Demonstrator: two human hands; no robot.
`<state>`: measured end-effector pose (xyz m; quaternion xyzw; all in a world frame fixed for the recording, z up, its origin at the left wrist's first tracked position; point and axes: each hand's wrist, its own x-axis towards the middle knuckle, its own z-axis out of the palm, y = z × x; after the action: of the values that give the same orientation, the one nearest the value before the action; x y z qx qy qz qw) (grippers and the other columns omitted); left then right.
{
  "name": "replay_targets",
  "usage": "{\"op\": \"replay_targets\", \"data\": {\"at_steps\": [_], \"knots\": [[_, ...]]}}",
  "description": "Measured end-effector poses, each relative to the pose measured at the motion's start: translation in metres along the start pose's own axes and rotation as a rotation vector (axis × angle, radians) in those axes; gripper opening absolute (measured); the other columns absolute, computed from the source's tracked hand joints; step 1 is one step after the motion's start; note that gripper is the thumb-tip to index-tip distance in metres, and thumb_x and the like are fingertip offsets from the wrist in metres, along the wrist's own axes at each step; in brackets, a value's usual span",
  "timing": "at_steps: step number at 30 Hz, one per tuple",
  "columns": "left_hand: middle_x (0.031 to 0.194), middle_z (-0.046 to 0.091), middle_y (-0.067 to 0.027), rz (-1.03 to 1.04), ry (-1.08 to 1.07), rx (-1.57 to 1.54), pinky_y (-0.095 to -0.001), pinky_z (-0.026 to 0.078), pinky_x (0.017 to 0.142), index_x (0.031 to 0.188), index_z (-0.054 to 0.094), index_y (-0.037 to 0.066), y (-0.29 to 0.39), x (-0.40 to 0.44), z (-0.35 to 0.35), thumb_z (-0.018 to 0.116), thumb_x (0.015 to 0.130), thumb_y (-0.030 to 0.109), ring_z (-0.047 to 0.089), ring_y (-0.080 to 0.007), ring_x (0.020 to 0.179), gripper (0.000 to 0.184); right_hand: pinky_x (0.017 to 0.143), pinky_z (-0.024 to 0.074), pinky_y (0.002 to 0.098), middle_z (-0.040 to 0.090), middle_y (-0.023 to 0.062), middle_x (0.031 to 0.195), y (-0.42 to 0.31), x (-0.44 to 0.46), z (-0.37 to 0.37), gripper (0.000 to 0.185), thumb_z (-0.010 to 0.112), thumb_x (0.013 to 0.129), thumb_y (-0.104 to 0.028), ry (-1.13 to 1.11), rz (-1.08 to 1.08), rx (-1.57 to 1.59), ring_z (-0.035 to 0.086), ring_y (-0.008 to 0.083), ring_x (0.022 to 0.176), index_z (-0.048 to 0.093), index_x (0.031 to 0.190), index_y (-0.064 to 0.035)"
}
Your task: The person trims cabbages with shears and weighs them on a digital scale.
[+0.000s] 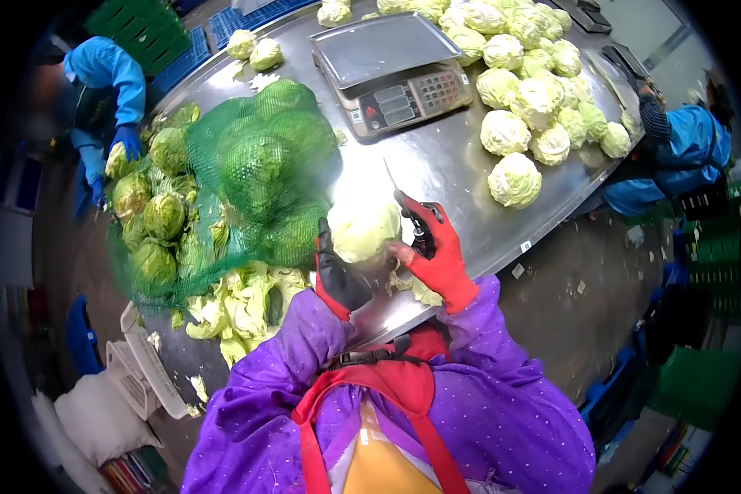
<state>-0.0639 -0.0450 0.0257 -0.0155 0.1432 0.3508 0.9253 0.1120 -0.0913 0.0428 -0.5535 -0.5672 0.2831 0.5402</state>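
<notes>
- my left grip [339, 273] cups a pale cabbage [362, 229] near the bench [449, 160] edge
- my right grip [443, 257], clenched around a knife [421, 237], touches its right side

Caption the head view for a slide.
Left hand against a pale cabbage, right hand holding a knife, beside green-netted cabbages on a metal table.

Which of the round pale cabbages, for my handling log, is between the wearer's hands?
The round pale cabbage right of the green mesh net: only it sits between the red-and-black gloved left hand and right hand.
</notes>
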Motion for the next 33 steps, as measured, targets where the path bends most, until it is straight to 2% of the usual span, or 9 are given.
{"op": "replay_targets", "data": {"at_steps": [6, 9, 14, 17, 19, 27, 29, 31, 33], "knots": [[0.141, 0.047, -0.0141, -0.062, -0.284, -0.33, -0.0452, 0.044, 0.105, 0.146, 0.035, 0.009, -0.02, 0.012, -0.004, 0.05, 0.092, 0.064, 0.05, -0.0313, 0.125, 0.079, 0.091, 0.0529, 0.0391, 0.049, 0.021, 0.14, 0.004, 0.004, -0.004, 0.074, 0.084, 0.07, -0.038, -0.226, -0.018, -0.201, 0.063, 0.0339, 0.114, 0.056, 0.135, -0.0164], [0.139, 0.048, -0.014, 0.049, 0.041, -0.015, -0.0431, 0.047, 0.1, 0.145, 0.036, 0.008, -0.027, 0.009, -0.007, 0.052, 0.092, 0.061, 0.051, -0.0304, 0.123, 0.077, 0.092, 0.0524, 0.0381, 0.051, 0.0216, 0.138, 0.021, 0.009, -0.009, 0.071, 0.085, 0.07, -0.036, -0.285, 0.011, -0.094, 0.064, 0.0331, 0.112, 0.059, 0.132, -0.0134], [0.132, 0.055, -0.0121, 0.269, 0.081, 0.548, -0.0427, 0.05, 0.094, 0.141, 0.042, 0.008, -0.043, 0.013, -0.019, 0.052, 0.093, 0.059, 0.058, -0.0294, 0.113, 0.07, 0.095, 0.0505, 0.0368, 0.053, 0.0218, 0.137, 0.036, 0.007, -0.019, 0.062, 0.084, 0.072, -0.029, -0.323, -0.006, 0.012, 0.06, 0.0331, 0.117, 0.062, 0.128, -0.0104], [0.129, 0.058, -0.0112, 0.208, 0.161, 0.44, -0.0469, 0.05, 0.096, 0.137, 0.049, 0.011, -0.045, 0.007, -0.023, 0.053, 0.091, 0.062, 0.06, -0.0299, 0.111, 0.068, 0.097, 0.0491, 0.0362, 0.055, 0.022, 0.135, 0.037, 0.005, -0.025, 0.056, 0.082, 0.075, -0.023, -0.361, 0.082, 0.204, 0.058, 0.0332, 0.121, 0.063, 0.126, -0.0101], [0.128, 0.057, -0.0094, 0.109, 0.184, 0.081, -0.0396, 0.049, 0.098, 0.135, 0.047, 0.007, -0.041, 0.0, -0.001, 0.05, 0.093, 0.062, 0.059, -0.0279, 0.112, 0.069, 0.094, 0.0507, 0.0355, 0.058, 0.0201, 0.13, 0.036, 0.003, -0.023, 0.051, 0.079, 0.077, -0.019, -0.348, 0.042, 0.168, 0.061, 0.031, 0.116, 0.064, 0.125, -0.0098], [0.132, 0.057, -0.0094, 0.104, 0.226, 0.152, -0.0455, 0.046, 0.101, 0.139, 0.047, 0.011, -0.039, -0.015, 0.001, 0.049, 0.091, 0.067, 0.056, -0.0272, 0.12, 0.074, 0.068, 0.0508, 0.0284, 0.065, 0.013, 0.096, -0.013, -0.023, 0.007, 0.019, 0.066, 0.083, -0.004, 0.03, -0.178, -0.037, 0.064, 0.0187, 0.076, 0.065, 0.101, -0.001], [0.135, 0.058, -0.0056, 0.083, 0.227, 0.22, -0.0486, 0.051, 0.096, 0.14, 0.048, 0.016, -0.037, -0.019, -0.001, 0.053, 0.089, 0.067, 0.058, -0.0272, 0.12, 0.073, 0.064, 0.0526, 0.0292, 0.067, 0.0089, 0.098, -0.019, -0.029, -0.001, 0.021, 0.065, 0.086, -0.011, 0.07, 0.255, 0.269, 0.066, 0.0169, 0.078, 0.064, 0.106, -0.0032], [0.138, 0.055, -0.007, 0.043, 0.079, 0.209, -0.0507, 0.05, 0.096, 0.142, 0.046, 0.015, -0.033, -0.023, -0.004, 0.055, 0.088, 0.066, 0.057, -0.0287, 0.122, 0.075, 0.052, 0.0459, 0.0257, 0.06, 0.0032, 0.067, -0.021, -0.024, -0.011, 0.014, 0.061, 0.09, -0.016, 0.237, 0.512, 0.649, 0.058, 0.012, 0.06, 0.065, 0.088, -0.0028], [0.139, 0.054, -0.0082, 0.063, 0.063, 0.242, -0.0531, 0.049, 0.097, 0.143, 0.044, 0.016, -0.029, -0.03, 0.005, 0.057, 0.087, 0.066, 0.055, -0.0304, 0.124, 0.076, 0.049, 0.044, 0.0263, 0.056, 0.0023, 0.061, -0.008, -0.019, -0.018, 0.021, 0.057, 0.092, -0.023, 0.315, 0.463, 0.951, 0.055, 0.0126, 0.052, 0.063, 0.083, -0.0052]]}}
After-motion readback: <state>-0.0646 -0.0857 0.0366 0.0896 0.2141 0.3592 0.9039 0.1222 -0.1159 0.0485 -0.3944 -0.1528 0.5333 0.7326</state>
